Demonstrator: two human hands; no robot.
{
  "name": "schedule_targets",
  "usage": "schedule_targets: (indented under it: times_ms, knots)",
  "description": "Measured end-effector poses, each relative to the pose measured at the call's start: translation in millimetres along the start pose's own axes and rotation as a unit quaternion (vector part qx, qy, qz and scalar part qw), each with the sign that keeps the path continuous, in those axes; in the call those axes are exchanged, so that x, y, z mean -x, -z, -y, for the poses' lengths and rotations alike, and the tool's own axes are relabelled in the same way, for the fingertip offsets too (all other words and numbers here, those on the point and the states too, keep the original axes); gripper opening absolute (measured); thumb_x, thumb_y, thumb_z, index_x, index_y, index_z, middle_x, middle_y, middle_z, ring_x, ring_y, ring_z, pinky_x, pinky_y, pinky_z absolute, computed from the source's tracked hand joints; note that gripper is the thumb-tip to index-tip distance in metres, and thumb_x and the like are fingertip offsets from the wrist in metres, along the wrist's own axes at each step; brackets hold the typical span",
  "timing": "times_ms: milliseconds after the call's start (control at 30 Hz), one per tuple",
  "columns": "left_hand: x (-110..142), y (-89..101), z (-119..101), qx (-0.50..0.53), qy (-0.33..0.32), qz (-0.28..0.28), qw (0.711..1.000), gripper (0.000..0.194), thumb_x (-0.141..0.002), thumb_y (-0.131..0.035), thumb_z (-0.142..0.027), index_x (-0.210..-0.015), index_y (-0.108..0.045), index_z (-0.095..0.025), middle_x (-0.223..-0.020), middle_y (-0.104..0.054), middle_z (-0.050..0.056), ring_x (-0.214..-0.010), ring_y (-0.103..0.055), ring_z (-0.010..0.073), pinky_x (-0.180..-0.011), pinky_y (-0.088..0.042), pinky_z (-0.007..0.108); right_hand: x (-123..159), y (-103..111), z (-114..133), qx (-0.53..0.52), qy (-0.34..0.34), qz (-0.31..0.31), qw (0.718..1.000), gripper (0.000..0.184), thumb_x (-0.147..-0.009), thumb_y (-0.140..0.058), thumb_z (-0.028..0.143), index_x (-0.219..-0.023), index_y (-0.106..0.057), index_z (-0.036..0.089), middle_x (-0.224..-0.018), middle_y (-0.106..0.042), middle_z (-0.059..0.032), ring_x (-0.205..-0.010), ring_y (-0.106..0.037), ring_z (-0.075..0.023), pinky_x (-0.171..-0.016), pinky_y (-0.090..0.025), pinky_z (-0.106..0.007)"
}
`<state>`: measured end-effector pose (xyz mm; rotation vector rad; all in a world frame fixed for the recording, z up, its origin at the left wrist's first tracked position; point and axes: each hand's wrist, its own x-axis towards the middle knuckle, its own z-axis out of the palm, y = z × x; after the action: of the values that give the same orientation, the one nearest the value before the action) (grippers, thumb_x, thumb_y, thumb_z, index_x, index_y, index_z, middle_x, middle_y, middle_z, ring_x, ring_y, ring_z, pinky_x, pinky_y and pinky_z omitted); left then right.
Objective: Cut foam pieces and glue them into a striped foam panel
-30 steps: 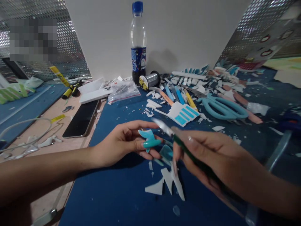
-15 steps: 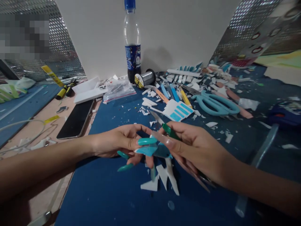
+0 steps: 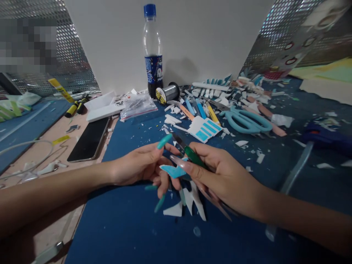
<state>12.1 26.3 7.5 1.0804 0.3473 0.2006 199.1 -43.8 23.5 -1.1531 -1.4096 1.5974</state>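
My right hand is closed around a green-handled knife, its dark narrow blade angled up and left. Under my right thumb is a small light-blue cut piece, apparently pinched there. My left hand, with long teal nails, is beside it, thumb raised off the piece and fingers spread; some fingers are behind or against it. Just below the hands, several white cut pieces lie on the blue mat.
Behind the hands are a blue-striped white piece, light-blue scissors, markers, a wire spool, a cola bottle and heaped scraps. A phone lies left; a glue gun sits right.
My hands came together, and the light-blue piece went from my left fingers to under my right thumb. The left thumb lifted away. The knife moved left with my right hand.
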Motion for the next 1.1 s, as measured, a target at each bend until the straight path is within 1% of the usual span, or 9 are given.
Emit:
schedule_targets:
  times_ms: [67,133,267,433,567,767,933,1033,1100]
  knots:
    - [3,-6.5,5,-0.041,-0.039,-0.042,0.998,0.048,-0.080,-0.059,-0.055,-0.108,-0.040,-0.021,-0.083,-0.068,0.004,-0.056,-0.065,0.0121,-0.047,-0.043,0.018,0,0,1,0.002,0.008,-0.018,1.000,0.024,-0.085,-0.058,0.040,-0.080,-0.048,0.019,-0.043,-0.045,0.0108,-0.029,-0.039,-0.0026,-0.029,-0.030,-0.013]
    - [6,-13.3,9,-0.130,-0.050,-0.096,0.986,0.046,-0.077,-0.067,-0.044,-0.107,-0.039,-0.022,-0.080,-0.065,0.001,-0.056,-0.063,0.0108,-0.045,-0.045,0.016,-1,1,0,0.010,0.002,-0.032,0.999,0.026,-0.084,-0.060,0.039,-0.074,-0.046,0.019,-0.041,-0.044,0.0109,-0.027,-0.039,-0.0029,-0.028,-0.031,-0.013]
    - [9,-19.9,14,-0.324,-0.077,-0.196,0.922,0.027,-0.082,-0.063,-0.026,-0.101,-0.044,-0.021,-0.063,-0.058,-0.006,-0.047,-0.055,0.0063,-0.041,-0.045,0.012,-4,1,-2,0.013,-0.012,-0.030,0.999,0.024,-0.082,-0.061,0.039,-0.075,-0.049,0.019,-0.041,-0.046,0.0105,-0.025,-0.038,-0.0029,-0.027,-0.032,-0.014]
    - [13,-17.2,17,-0.470,-0.134,-0.214,0.846,0.026,-0.088,-0.054,-0.021,-0.112,-0.044,-0.024,-0.063,-0.058,-0.008,-0.045,-0.053,0.0043,-0.042,-0.043,0.011,-2,0,-1,0.027,-0.008,-0.027,0.999,0.023,-0.082,-0.061,0.038,-0.076,-0.052,0.019,-0.042,-0.049,0.0085,-0.027,-0.040,-0.0036,-0.031,-0.035,-0.014]
    - [15,-16.3,17,-0.529,-0.158,-0.231,0.801,0.020,-0.090,-0.049,-0.013,-0.107,-0.051,-0.022,-0.056,-0.057,-0.009,-0.046,-0.056,0.0040,-0.045,-0.042,0.010,-2,2,0,0.043,-0.006,-0.060,0.997,0.025,-0.083,-0.058,0.040,-0.072,-0.049,0.019,-0.041,-0.050,0.0074,-0.028,-0.041,-0.0050,-0.031,-0.036,-0.016]
    - [14,-16.7,15,-0.510,-0.148,-0.231,0.815,0.020,-0.088,-0.049,-0.010,-0.105,-0.054,-0.020,-0.056,-0.058,-0.008,-0.046,-0.057,0.0035,-0.045,-0.044,0.008,-5,7,2,0.083,0.002,-0.127,0.988,0.022,-0.090,-0.048,0.034,-0.073,-0.051,0.020,-0.043,-0.055,0.0049,-0.025,-0.039,-0.0066,-0.031,-0.036,-0.021]
    - [14,-14.8,15,-0.465,-0.138,-0.239,0.842,0.016,-0.088,-0.050,-0.012,-0.101,-0.055,-0.020,-0.056,-0.057,-0.008,-0.045,-0.057,0.0042,-0.044,-0.045,0.009,-2,13,3,0.139,0.035,-0.180,0.973,0.032,-0.090,-0.047,0.043,-0.068,-0.054,0.021,-0.038,-0.048,0.0061,-0.024,-0.039,-0.0069,-0.039,-0.044,-0.025]
    - [14,-13.1,16,-0.462,-0.141,-0.240,0.842,0.013,-0.088,-0.051,-0.015,-0.099,-0.054,-0.021,-0.056,-0.058,-0.008,-0.046,-0.059,0.0050,-0.045,-0.046,0.009,-2,14,2,0.142,0.011,-0.156,0.977,0.021,-0.085,-0.056,0.039,-0.079,-0.058,0.020,-0.040,-0.052,0.0075,-0.022,-0.036,-0.0049,-0.040,-0.044,-0.023]
    - [14,-12.7,16,-0.487,-0.150,-0.246,0.824,0.014,-0.088,-0.051,-0.013,-0.099,-0.053,-0.021,-0.056,-0.059,-0.008,-0.046,-0.058,0.0045,-0.045,-0.044,0.009,-2,14,1,0.120,-0.029,-0.109,0.986,0.020,-0.084,-0.058,0.036,-0.092,-0.060,0.018,-0.041,-0.055,0.0073,-0.023,-0.037,-0.0052,-0.035,-0.041,-0.022]
